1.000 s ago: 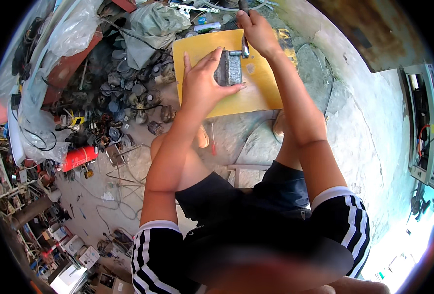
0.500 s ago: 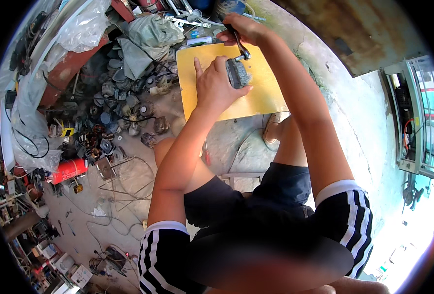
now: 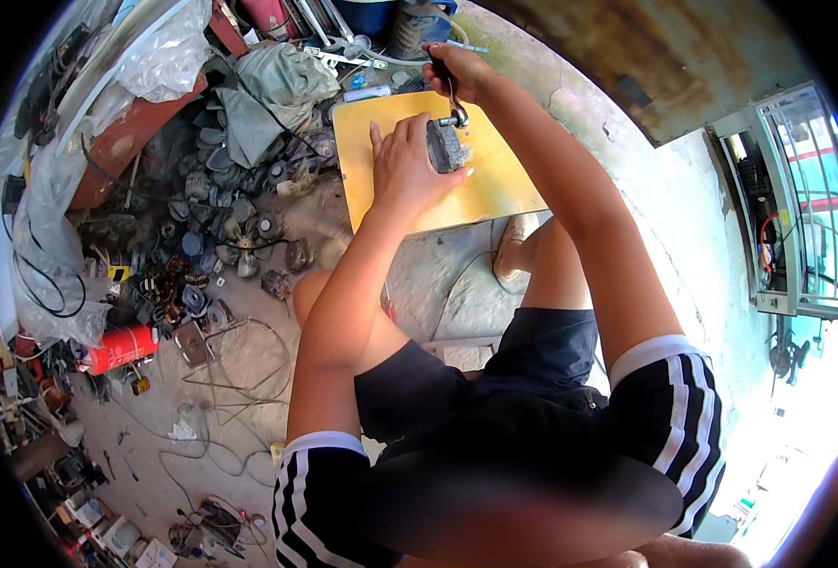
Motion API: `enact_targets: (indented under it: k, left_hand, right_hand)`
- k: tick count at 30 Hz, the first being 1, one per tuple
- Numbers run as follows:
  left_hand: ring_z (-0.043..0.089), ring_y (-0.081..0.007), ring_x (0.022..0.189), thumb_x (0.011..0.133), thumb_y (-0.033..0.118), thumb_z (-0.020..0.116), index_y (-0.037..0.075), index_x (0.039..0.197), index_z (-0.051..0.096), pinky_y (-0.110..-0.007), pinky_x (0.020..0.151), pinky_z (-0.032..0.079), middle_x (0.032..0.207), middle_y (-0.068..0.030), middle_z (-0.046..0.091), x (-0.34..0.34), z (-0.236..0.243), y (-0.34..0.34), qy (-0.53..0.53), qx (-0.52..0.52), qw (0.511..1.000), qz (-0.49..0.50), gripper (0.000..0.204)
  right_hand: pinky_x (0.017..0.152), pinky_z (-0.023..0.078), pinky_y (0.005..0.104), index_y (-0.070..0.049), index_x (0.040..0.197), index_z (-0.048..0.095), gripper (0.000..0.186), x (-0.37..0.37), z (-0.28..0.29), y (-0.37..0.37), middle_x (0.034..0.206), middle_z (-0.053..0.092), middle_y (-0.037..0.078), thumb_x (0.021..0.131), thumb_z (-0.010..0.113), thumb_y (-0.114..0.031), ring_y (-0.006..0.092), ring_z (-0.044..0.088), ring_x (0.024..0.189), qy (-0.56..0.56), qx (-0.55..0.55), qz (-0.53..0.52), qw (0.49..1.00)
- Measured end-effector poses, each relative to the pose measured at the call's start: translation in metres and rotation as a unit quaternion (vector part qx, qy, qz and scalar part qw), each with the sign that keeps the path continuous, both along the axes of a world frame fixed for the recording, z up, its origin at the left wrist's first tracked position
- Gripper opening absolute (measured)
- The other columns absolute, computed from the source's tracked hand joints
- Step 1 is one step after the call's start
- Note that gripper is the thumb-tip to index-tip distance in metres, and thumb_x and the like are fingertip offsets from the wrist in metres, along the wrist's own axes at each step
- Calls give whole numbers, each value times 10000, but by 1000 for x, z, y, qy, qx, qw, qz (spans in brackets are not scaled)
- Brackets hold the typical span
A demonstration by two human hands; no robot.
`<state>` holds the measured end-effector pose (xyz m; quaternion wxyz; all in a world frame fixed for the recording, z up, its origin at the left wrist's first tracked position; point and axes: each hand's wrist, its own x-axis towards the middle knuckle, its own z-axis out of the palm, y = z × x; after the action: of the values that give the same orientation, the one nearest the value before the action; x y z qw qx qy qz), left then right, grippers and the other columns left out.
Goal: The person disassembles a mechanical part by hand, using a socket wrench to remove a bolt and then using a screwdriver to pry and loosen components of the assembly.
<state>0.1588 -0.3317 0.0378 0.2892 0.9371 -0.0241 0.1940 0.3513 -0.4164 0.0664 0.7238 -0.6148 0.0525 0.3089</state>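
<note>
Yellow board [image 3: 496, 185], near-right corner bare, left grip [image 3: 405, 168] clamped on block [image 3: 448, 147], right grip [image 3: 464, 74] on wrench [image 3: 460, 115]

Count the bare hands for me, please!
2: the bare left hand holding the grey, rough-faced block; the bare right hand gripping the dark-handled, shiny metal tool. No others show.

a small grey block [image 3: 447, 149], box-shaped, with a smooth darker face and a rough, speckled lighter one, sits slightly skewed over the yellow board [image 3: 490, 185], partly covered on its left. a wrench [image 3: 460, 115] with a dark handle and shiny metal head slants up and away, its short socket end meeting the block's upper end.
</note>
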Motion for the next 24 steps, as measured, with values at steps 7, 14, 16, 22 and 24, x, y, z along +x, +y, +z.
enact_targets:
  k: [7, 14, 16, 22, 24]
  left_hand:
    - [529, -327, 1221, 635, 491, 843, 41, 1320, 466, -628, 1164, 147, 1238, -179, 581, -1, -6, -1, -34, 19, 999, 23, 903]
    - [539, -340, 1198, 647, 490, 829, 35, 1288, 477, -632, 1166, 142, 1192, -211, 596, 2, 3, -3, 36, -17, 999, -3, 861]
    - [542, -340, 1195, 646, 488, 829, 30, 1273, 480, -632, 1165, 146, 1188, -217, 595, 2, 0, -3, 27, -6, 1000, 9, 851]
    - [546, -350, 1175, 659, 486, 824, 30, 1246, 480, -640, 1153, 167, 1166, -217, 599, 2, -6, -2, -3, 5, 1000, 10, 819]
    - [547, -350, 1170, 665, 478, 824, 32, 1239, 482, -642, 1150, 176, 1161, -216, 600, 2, -3, -5, 2, 4, 1000, -2, 803]
  right_hand:
    - [427, 348, 228, -119, 998, 523, 251, 22, -5, -2, 681, 497, -5, 1026, 503, -367, 76, 355, 456, 4, 19, 42, 999]
    - [414, 234, 258, -97, 905, 625, 358, 13, -12, 23, 625, 466, -26, 999, 549, -433, 88, 326, 448, -99, -209, -98, 968]
    - [414, 244, 287, -85, 876, 640, 384, 9, -12, 26, 616, 466, -21, 982, 566, -447, 108, 334, 439, -114, -221, -136, 959]
    - [418, 270, 313, -83, 918, 669, 389, 8, -21, 30, 605, 494, -2, 964, 581, -459, 128, 366, 436, -155, -205, -182, 949]
    - [417, 272, 314, -83, 918, 673, 387, 21, -30, 23, 603, 503, 4, 963, 583, -456, 127, 370, 440, -83, -175, -141, 971]
